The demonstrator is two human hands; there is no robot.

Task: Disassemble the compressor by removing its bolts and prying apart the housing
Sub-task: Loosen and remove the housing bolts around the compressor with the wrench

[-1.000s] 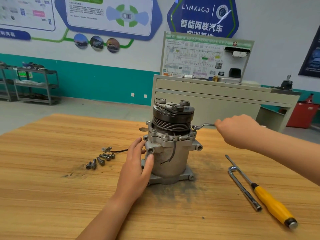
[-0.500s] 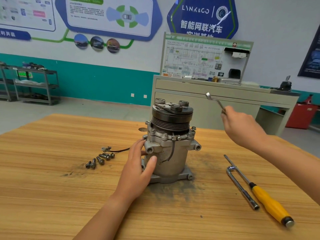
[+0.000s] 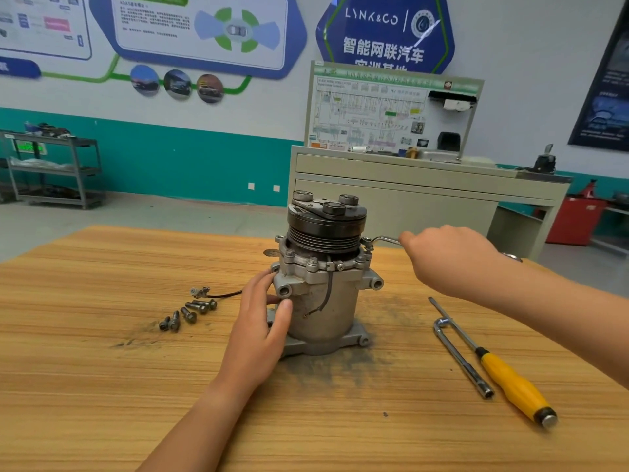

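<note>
A grey shelf trolley (image 3: 54, 170) stands by the teal wall (image 3: 190, 158), a wiring-diagram board (image 3: 374, 110) atop a beige cabinet (image 3: 425, 199).

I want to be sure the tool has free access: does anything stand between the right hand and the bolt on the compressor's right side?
Nothing visible does. The right hand grips a bent wrench whose end sits on the bolt of the compressor. The pulley stands close beside it; the left hand holds the opposite side.
</note>
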